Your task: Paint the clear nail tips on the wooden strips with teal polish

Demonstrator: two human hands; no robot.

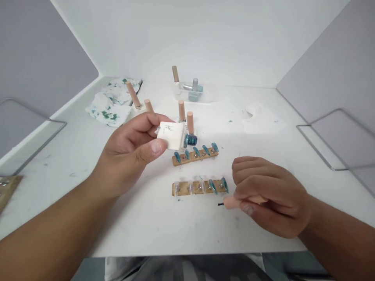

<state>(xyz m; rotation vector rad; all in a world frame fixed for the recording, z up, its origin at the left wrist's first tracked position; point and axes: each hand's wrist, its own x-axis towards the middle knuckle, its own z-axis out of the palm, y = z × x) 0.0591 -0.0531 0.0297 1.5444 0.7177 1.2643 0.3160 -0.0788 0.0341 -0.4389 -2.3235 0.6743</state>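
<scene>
My left hand (pixel 131 148) is closed round a white square nail polish bottle (pixel 171 136), tipped sideways so that its teal-smeared neck (pixel 191 140) points right. Between the fingers of my right hand (pixel 269 195) is a peach-coloured polish brush cap (pixel 231 202), its dark brush tip (pixel 220 204) pointing left. Just left of that brush lies a wooden strip (pixel 184 189) bearing clear false nails and, at its right end, two teal ones (pixel 212 187). Behind it, a second wooden strip (pixel 191 157) carries several glossy teal false nails (pixel 196 151).
Several peach-capped bottles (pixel 190 123) stand behind my left hand. A clear tray (pixel 205 95) with more bottles is at the back. Stained tissues (pixel 108 107) lie back left, a white tissue (pixel 260 119) back right. Wire stands (pixel 340 169) flank both sides; another wooden strip (pixel 8 189) is far left.
</scene>
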